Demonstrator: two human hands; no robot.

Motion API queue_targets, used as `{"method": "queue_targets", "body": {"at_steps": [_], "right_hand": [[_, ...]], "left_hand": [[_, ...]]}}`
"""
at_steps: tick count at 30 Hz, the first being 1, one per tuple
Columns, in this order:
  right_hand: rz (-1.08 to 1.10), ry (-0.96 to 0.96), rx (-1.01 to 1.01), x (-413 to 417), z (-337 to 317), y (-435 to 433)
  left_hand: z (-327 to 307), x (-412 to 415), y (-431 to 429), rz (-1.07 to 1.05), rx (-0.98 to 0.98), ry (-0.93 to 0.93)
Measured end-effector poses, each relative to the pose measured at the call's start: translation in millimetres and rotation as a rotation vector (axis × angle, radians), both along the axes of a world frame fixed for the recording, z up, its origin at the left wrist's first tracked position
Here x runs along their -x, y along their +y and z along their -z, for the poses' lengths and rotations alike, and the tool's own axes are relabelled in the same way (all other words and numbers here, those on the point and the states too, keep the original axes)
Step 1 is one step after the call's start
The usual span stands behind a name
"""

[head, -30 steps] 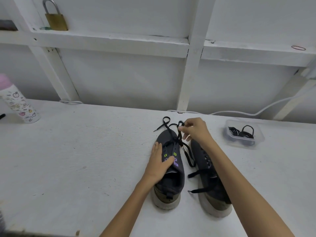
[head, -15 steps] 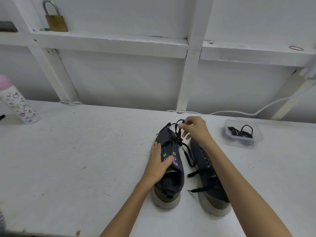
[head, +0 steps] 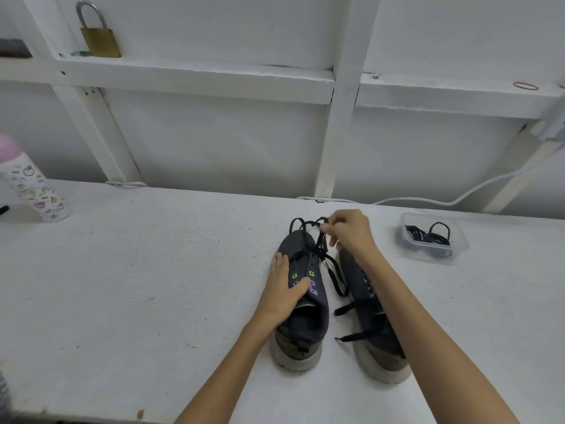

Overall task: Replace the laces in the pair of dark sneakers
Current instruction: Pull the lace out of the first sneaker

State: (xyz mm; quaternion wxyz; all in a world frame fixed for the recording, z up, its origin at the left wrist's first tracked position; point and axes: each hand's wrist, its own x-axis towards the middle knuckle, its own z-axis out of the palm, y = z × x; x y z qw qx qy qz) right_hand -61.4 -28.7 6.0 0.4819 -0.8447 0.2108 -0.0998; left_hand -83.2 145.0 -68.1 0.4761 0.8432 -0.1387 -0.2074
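Observation:
Two dark grey sneakers with pale soles stand side by side on the white table, toes pointing away. My left hand (head: 286,290) lies across the left sneaker (head: 302,313), its fingers over the eyelets, and holds it down. Beyond the toe, my right hand (head: 348,232) pinches the black lace (head: 318,240), which runs from the lower eyelets and loops past the toe. My right forearm covers much of the right sneaker (head: 377,338); loose black lace ends trail from it to the left.
A clear plastic tub (head: 432,237) with black elastic bands sits to the right of the shoes. A patterned bottle with a pink cap (head: 33,188) stands at the far left. A white cable (head: 428,200) runs along the wall. A brass padlock (head: 97,35) rests on the shelf.
My right hand has drawn the lace farther from the shoe, and the lace loop beyond the toe has shifted. My left hand stays on the left sneaker.

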Motion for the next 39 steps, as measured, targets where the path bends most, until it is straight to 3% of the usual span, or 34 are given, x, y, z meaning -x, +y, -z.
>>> {"method": "queue_targets", "body": {"at_steps": [2, 4, 8, 10, 15, 19, 21, 23, 26, 28, 31, 36, 39], "right_hand": [[0.080, -0.122, -0.113, -0.8, -7.5, -6.1], [0.041, -0.113, -0.149, 2.2, -9.1, -5.3], [-0.190, 0.271, -0.022, 8.1, 7.5, 3.7], [-0.247, 0.352, 0.060, 6.8, 17.1, 7.0], [-0.154, 0.172, 0.106, -1.6, 6.6, 3.7], [0.027, -0.119, -0.133, -5.9, -16.0, -7.1], [0.029, -0.146, -0.233, -4.0, -19.1, -6.4], [-0.051, -0.011, -0.224, -0.2, -13.9, -4.2], [-0.218, 0.325, -0.027, 5.4, 2.3, 0.0], [-0.273, 0.390, 0.079, 5.4, 12.7, 4.8], [-0.242, 0.298, 0.122, 1.4, 16.6, 10.1], [-0.026, 0.011, -0.097, -7.1, -13.7, -6.4], [-0.010, -0.051, -0.136, -5.9, -19.9, -10.1]], "left_hand": [[0.1, 0.4, 0.0, 0.003, -0.008, -0.004], [0.0, -0.3, -0.6, 0.008, -0.017, -0.009], [-0.3, -1.0, -1.8, 0.005, -0.026, -0.015], [0.0, -1.0, -1.9, 0.004, -0.029, -0.015], [-0.4, -1.9, -1.0, 0.016, -0.029, -0.013], [-0.5, -1.8, -1.1, 0.019, -0.032, -0.010], [-0.7, -1.8, -1.6, 0.021, -0.032, -0.012], [-1.5, -1.6, -1.8, 0.022, -0.035, -0.017], [-1.8, -0.9, -1.8, 0.020, -0.033, -0.010], [-2.1, -0.7, -1.9, 0.015, -0.032, -0.007], [-2.7, -0.8, -1.5, 0.023, -0.046, -0.022], [-3.7, -0.8, -1.8, 0.038, -0.071, -0.029], [-3.0, -1.6, -2.3, 0.036, -0.075, -0.025]]}}
